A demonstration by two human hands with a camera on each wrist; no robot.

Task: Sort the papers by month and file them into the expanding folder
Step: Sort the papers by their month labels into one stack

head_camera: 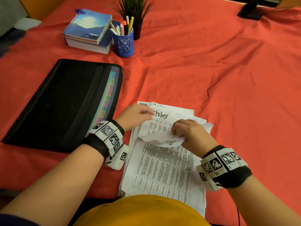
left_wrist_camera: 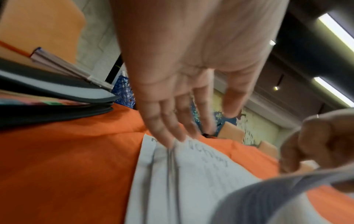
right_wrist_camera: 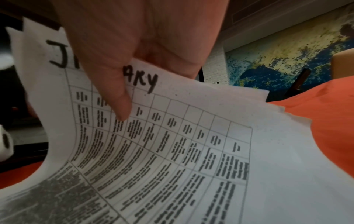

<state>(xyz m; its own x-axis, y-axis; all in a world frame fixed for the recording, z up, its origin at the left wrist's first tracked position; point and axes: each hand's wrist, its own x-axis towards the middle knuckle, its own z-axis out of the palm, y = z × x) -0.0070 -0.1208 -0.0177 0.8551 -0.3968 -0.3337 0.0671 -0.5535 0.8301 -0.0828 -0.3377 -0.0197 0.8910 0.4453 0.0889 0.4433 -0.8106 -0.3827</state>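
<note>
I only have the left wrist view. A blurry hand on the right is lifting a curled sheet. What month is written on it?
Observer: The right wrist view shows the right hand with its grip pinching the lifted sheet. The handwriting reads "J", then "ARY". The thumb hides the middle, so it is probably January.
Operator: And what's on the page underneath?
Observer: In the head view the uncovered page shows "tober", so October. The left hand rests on its top left corner.
Operator: Where's the folder from there?
Observer: The expanding folder lies flat to the left of the stack, with its coloured tabs along the edge nearest the papers.
</note>
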